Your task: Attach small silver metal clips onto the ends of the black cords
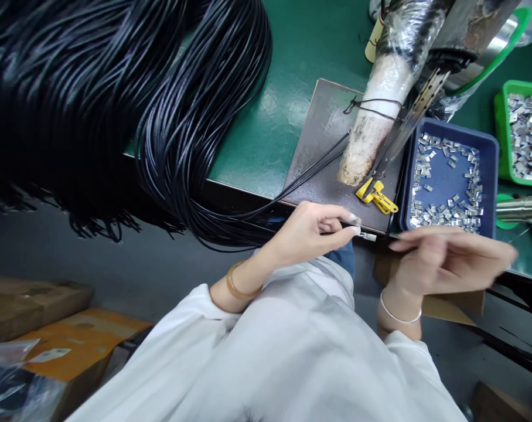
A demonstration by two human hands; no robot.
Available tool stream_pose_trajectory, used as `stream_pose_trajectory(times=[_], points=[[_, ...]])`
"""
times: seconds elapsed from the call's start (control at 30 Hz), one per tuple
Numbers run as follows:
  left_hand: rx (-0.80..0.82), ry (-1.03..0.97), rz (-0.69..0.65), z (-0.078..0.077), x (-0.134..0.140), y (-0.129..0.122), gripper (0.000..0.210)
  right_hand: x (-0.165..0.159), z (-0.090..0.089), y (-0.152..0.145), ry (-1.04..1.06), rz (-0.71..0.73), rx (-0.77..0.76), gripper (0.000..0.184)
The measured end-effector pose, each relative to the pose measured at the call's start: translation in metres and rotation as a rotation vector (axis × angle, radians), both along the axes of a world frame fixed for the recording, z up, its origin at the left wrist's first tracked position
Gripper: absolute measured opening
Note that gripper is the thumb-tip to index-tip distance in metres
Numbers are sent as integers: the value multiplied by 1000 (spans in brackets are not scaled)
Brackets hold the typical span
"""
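Observation:
My left hand [321, 231] pinches a cable end between thumb and forefinger at the bench's front edge. A small white connector [368, 236] sticks out past its fingertips. To the right, my right hand [450, 258] is smeared by motion, with thumb and forefinger pressed together. A thin line shows at its fingertips, too blurred to name. Black cables [204, 111] lie in a thick bundle on the left and hang over the edge. Just beyond my left fingertips, a yellow plastic tool [378, 196] lies on a dark board [321, 140].
A blue tray [453, 132] holds small metal pieces, and a green bin [503, 135] holds more. A white scorched tube [371, 117] and a perforated metal tube [418, 108] slant down over the board. Cardboard boxes [85, 340] stand on the floor at left.

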State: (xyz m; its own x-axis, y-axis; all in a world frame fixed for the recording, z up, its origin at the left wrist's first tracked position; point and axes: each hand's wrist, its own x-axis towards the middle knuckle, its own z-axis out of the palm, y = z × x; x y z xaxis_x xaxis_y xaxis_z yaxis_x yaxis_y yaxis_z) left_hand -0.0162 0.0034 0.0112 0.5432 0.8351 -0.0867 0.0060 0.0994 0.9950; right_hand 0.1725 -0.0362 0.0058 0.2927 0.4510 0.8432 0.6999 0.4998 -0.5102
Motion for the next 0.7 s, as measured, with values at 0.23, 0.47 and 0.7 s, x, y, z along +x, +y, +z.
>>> stream_pose_trajectory(times=[0.23,0.47,0.7], points=[[642,580,513,-10,-39,26,30,94,3,8,-272,-408,-377,18],[555,348,692,-39,-40,64,22,121,2,42,-350,-266,-936,13],[334,-208,258,25,-39,28,32,109,13,49,-458,-195,-995,6]])
